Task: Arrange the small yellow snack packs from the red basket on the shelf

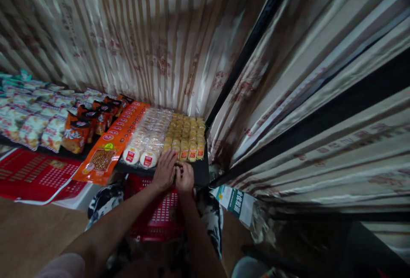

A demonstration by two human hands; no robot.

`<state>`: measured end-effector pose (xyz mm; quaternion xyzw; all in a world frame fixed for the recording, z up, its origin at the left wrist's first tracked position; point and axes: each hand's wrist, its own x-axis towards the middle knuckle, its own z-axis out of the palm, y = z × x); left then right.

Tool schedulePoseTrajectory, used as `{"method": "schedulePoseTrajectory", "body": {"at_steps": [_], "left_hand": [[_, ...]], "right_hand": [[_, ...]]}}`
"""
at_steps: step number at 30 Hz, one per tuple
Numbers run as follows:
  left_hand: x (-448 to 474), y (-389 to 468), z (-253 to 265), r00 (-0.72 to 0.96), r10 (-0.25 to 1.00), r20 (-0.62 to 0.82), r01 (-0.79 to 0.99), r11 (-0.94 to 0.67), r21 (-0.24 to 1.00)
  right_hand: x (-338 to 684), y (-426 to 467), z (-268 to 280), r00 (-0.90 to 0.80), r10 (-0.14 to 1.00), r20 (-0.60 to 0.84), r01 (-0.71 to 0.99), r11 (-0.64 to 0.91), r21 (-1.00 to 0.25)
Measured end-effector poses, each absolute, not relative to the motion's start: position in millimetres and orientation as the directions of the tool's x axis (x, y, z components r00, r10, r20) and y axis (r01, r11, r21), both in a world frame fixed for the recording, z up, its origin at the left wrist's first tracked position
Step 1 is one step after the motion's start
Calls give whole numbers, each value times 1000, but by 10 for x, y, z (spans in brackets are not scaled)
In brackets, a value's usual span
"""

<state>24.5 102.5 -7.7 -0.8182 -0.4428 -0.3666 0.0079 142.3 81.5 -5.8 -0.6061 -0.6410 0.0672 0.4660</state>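
Note:
Small yellow wrapped snacks (187,135) with red labels stand in tight rows at the right end of a dark shelf (201,175). My left hand (165,170) reaches over the shelf's front edge, its bent fingers pressed together on a snack at the front left of these rows. Close beside it, my right hand (185,177) has curled fingers at the edge, and what they hold is hidden. Left of the yellow snacks are rows of round white wrapped crackers (147,158) with red labels, near my left hand.
An orange snack bag (104,158) overhangs the shelf front. Orange-black bags (77,135) and white bags (28,128) fill the left. A red basket (160,222) sits below my arms. Pleated curtains (153,47) and dark poles (246,47) enclose the shelf. A plastic bag (238,205) hangs right.

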Motion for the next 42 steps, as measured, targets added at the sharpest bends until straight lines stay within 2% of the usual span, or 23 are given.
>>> {"method": "schedulePoseTrajectory", "body": {"at_steps": [7,10,15,20,26,30,36,42], "left_hand": [[281,615,-201,23,821,570,641,-450,622],[287,577,-201,-102,874,475,578,-337,743],[278,618,-73,-190,947,258,441,-153,884],[251,609,96,-197,968,157,343,-82,936],[257,539,71,-238,961,140,280,-70,958],[314,509,16,-239,962,133,234,-76,969],[467,479,64,-213,971,109,211,-64,975],[634,468,149,-157,979,132,225,-95,970]], "right_hand": [[1274,732,-66,105,910,401,675,231,-701],[1205,765,-37,94,920,381,651,233,-723],[1124,822,-1,58,933,355,676,225,-702],[1069,827,39,100,940,326,655,184,-733],[1068,724,116,193,943,272,600,106,-793],[1144,632,102,205,942,265,644,74,-761],[1274,543,30,246,901,358,728,73,-682],[1400,528,4,317,866,386,729,38,-683]]}}
